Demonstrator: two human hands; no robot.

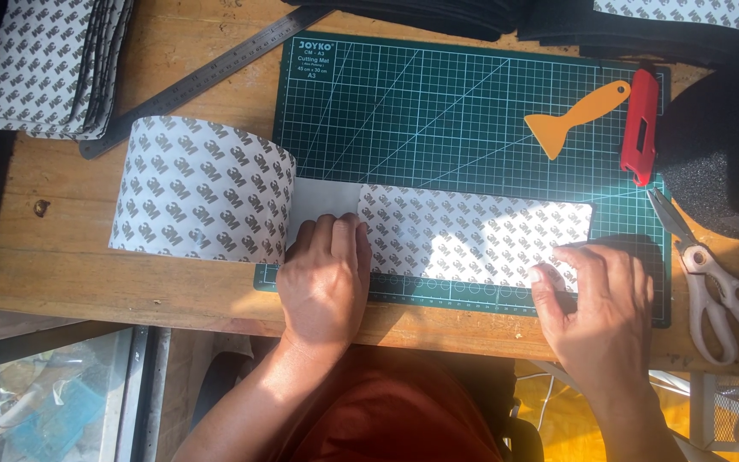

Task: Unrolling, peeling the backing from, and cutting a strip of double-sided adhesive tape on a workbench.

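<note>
Bare wooden workbench [173, 291] carries: green gridded cutting mat [438, 103], long steel ruler [198, 81], stack of printed white liner sheets [53, 64], white-handled scissors [716, 282], wide roll of printed adhesive liner [198, 188].

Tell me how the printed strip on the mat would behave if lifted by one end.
The strip would probably flop and curl rather than stay stiff: its left end already arches off the table. It looks thin and light, so it would likely slide on the smooth mat, since both the left hand and right hand press it flat.
</note>
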